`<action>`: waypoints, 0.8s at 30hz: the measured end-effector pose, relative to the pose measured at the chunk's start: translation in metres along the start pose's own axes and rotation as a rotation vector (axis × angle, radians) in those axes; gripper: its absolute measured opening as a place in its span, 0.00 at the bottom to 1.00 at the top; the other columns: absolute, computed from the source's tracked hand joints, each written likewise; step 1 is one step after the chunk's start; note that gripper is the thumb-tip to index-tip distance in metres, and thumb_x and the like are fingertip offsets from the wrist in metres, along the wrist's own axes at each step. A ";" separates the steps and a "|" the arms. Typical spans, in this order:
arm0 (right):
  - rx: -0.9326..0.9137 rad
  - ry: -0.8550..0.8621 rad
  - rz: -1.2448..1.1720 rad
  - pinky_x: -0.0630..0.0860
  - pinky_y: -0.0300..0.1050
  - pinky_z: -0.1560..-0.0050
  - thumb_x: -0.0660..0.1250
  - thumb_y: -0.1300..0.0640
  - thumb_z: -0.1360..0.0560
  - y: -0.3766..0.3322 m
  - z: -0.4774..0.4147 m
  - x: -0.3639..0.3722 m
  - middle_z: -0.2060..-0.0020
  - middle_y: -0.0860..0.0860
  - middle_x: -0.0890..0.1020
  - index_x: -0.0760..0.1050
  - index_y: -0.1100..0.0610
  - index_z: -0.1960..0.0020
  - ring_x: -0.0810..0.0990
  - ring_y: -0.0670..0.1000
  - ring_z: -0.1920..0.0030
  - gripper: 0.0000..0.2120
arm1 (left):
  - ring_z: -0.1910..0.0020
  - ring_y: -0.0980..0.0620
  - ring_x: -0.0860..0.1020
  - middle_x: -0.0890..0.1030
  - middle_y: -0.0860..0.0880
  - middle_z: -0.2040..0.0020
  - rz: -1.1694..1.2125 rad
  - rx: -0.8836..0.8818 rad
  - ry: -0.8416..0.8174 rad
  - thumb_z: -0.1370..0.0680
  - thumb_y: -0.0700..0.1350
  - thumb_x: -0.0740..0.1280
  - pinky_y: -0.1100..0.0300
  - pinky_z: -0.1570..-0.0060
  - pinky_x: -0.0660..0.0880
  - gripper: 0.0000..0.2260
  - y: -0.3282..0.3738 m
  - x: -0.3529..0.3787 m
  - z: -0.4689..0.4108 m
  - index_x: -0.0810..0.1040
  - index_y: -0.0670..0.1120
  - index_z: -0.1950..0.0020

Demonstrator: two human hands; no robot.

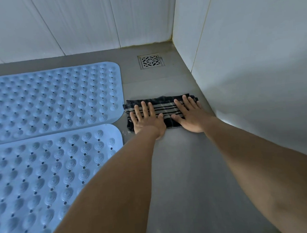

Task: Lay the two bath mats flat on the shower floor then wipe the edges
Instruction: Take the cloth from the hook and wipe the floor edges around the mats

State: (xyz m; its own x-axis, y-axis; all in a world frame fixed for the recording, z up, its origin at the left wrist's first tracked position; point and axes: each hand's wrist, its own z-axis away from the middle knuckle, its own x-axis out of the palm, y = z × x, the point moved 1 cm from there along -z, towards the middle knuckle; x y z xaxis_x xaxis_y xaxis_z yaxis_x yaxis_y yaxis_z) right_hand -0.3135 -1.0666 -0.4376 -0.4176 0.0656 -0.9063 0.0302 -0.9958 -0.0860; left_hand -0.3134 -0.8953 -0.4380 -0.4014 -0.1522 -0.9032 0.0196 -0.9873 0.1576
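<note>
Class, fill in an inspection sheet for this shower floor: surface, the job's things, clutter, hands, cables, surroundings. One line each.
Surface: grey shower floor, bare on the right-hand strip; a few water drops beside the near mat's corner.
Job's things: far bath mat and near bath mat lie flat, side by side; dark striped cloth is folded on the floor beside the far mat's corner.
Clutter: nothing seen.
Hands: left hand and right hand press flat on the cloth, fingers spread.
Cables: nothing seen.
Surroundings: square metal drain beyond the cloth; white tiled walls meet in a corner.
</note>
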 end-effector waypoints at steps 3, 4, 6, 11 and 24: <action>0.063 -0.114 -0.042 0.35 0.54 0.22 0.42 0.33 0.19 -0.013 0.041 0.016 0.21 0.52 0.31 0.32 0.44 0.20 0.32 0.52 0.21 0.34 | 0.24 0.43 0.29 0.29 0.48 0.22 0.003 0.058 -0.085 0.16 0.58 0.39 0.42 0.25 0.31 0.29 -0.010 0.014 0.033 0.30 0.48 0.22; 0.069 -0.112 -0.031 0.35 0.54 0.22 0.42 0.33 0.19 -0.013 0.042 0.012 0.21 0.52 0.31 0.32 0.44 0.20 0.32 0.53 0.21 0.34 | 0.23 0.42 0.29 0.29 0.48 0.22 -0.009 0.053 -0.065 0.16 0.58 0.40 0.42 0.25 0.31 0.29 -0.009 0.013 0.036 0.31 0.48 0.21; 0.064 -0.082 -0.036 0.36 0.54 0.22 0.43 0.34 0.18 -0.013 0.035 -0.004 0.21 0.52 0.31 0.32 0.45 0.20 0.32 0.53 0.21 0.34 | 0.23 0.42 0.29 0.29 0.48 0.22 0.029 0.050 -0.036 0.16 0.58 0.40 0.42 0.26 0.31 0.29 -0.006 0.001 0.029 0.31 0.48 0.21; 0.068 -0.023 -0.027 0.36 0.56 0.22 0.43 0.35 0.18 -0.009 0.034 -0.004 0.21 0.52 0.32 0.32 0.45 0.20 0.32 0.53 0.21 0.33 | 0.24 0.42 0.29 0.29 0.48 0.22 0.034 0.081 -0.034 0.16 0.58 0.41 0.42 0.26 0.31 0.29 -0.002 -0.008 0.028 0.31 0.48 0.21; 0.013 -0.004 -0.019 0.36 0.56 0.22 0.42 0.35 0.18 -0.008 0.070 0.013 0.21 0.52 0.32 0.32 0.43 0.21 0.32 0.53 0.21 0.32 | 0.23 0.42 0.30 0.31 0.48 0.21 0.050 0.023 0.018 0.16 0.57 0.41 0.42 0.25 0.32 0.29 -0.002 0.011 0.072 0.33 0.48 0.21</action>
State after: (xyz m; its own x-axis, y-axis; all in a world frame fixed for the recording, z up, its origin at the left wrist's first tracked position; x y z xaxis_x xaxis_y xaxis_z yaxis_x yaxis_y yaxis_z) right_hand -0.3824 -1.0619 -0.4199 -0.4219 0.0838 -0.9028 0.0109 -0.9952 -0.0975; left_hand -0.3840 -0.8921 -0.4189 -0.3836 -0.2020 -0.9011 0.0184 -0.9773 0.2113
